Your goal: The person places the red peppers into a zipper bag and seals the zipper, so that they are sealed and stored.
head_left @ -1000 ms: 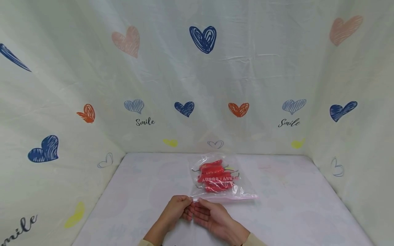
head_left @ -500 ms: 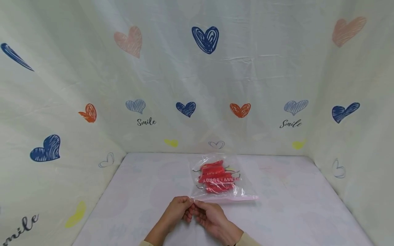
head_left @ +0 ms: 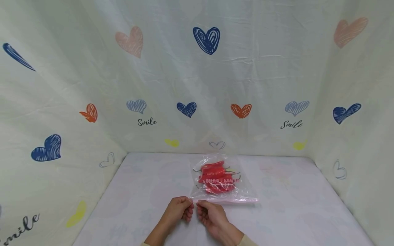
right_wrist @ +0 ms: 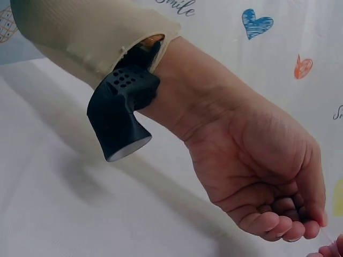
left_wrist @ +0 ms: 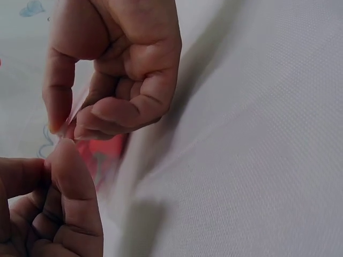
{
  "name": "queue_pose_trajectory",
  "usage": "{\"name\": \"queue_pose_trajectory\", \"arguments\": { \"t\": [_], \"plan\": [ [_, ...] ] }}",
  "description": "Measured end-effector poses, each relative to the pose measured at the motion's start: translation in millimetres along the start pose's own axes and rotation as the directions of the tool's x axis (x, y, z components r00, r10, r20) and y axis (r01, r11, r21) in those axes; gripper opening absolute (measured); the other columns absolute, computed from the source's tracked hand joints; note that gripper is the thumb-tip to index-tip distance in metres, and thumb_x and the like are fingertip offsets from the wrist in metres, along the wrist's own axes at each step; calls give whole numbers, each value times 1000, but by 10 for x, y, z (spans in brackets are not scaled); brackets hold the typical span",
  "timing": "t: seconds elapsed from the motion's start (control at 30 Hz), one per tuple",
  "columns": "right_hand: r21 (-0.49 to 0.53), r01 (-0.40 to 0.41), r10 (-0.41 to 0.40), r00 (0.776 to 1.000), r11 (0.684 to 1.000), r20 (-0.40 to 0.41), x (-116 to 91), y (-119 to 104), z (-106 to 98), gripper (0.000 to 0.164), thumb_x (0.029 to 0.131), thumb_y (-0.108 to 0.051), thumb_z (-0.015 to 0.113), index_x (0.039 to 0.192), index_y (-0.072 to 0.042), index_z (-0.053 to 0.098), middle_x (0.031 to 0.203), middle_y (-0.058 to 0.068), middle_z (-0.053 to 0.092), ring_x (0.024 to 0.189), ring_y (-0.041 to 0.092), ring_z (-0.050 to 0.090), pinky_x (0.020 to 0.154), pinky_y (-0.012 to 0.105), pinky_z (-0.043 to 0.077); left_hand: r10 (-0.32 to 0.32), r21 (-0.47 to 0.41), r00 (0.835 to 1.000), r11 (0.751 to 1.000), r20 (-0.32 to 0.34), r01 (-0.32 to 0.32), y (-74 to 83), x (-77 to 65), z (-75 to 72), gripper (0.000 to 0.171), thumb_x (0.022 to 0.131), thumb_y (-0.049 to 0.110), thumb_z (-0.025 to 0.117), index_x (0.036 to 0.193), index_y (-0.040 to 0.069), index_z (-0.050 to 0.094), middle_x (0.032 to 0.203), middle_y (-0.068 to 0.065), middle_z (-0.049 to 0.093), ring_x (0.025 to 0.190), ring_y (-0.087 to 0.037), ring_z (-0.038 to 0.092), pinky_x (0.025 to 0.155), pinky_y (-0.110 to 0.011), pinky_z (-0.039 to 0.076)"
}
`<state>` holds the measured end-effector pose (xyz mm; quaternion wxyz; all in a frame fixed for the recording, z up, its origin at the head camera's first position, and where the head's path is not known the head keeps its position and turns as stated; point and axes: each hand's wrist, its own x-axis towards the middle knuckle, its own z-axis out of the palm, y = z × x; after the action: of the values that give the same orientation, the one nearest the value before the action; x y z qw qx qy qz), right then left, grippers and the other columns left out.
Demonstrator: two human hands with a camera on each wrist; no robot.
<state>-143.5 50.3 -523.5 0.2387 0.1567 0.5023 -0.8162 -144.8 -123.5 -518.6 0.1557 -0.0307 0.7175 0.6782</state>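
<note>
A clear zip bag [head_left: 244, 191] lies on the table with its pink-edged zip strip [head_left: 234, 200] toward me. Inside, several red chili peppers [head_left: 217, 179] with thin stems show through the printed plastic. At the strip's left corner my left hand [head_left: 178, 210] pinches the edge between thumb and forefinger. Just to its right, my right hand [head_left: 213, 217] pinches the same edge, other fingers curled below. The left wrist view shows film running between the fingertips of the right hand [left_wrist: 126, 69] and left hand [left_wrist: 69, 198]. From the right wrist, the left hand [right_wrist: 257, 166] appears palm-side.
The white table [head_left: 144, 184] extends around the bag. Behind and beside it hang pale curtains [head_left: 264, 75] printed with hearts and "Smile". A dark wrist-worn device [right_wrist: 120, 112] sits at the left sleeve [right_wrist: 102, 37].
My hands, close together half a second ago, now stand slightly apart along the bag's edge, the right one shifted a little right. The printing on the bag looks shifted; the peppers stay put.
</note>
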Motion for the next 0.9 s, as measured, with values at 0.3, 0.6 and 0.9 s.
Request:
{"name": "queue_pose_trajectory", "arguments": {
  "t": [0.3,0.6,0.9],
  "plan": [
    [68,-45,42,998,997,56,52,-9,-16,18,103,-20,66,110,-5,74,89,0,72,82,12,64,76,23,56,5,-19,999,1000,-37,-6,25,11,29,28,106,19,61,95,-5,69,76,-1,66,63,-9,63,58,-23,59],
    [62,-40,35,997,997,74,57,-35,-59,17,102,-18,68,106,-2,75,88,2,78,81,10,73,79,27,64,24,-17,998,1000,-55,-25,15,13,55,28,108,16,58,93,-5,69,74,0,65,61,-9,62,57,-23,59],
    [58,-17,12,996,998,86,40,-53,-103,21,104,-17,65,109,1,73,89,5,80,84,13,78,84,33,66,14,-18,998,1000,-63,-15,15,20,60,28,109,17,57,94,-4,69,74,-1,64,63,-10,61,58,-24,59]
  ]
}}
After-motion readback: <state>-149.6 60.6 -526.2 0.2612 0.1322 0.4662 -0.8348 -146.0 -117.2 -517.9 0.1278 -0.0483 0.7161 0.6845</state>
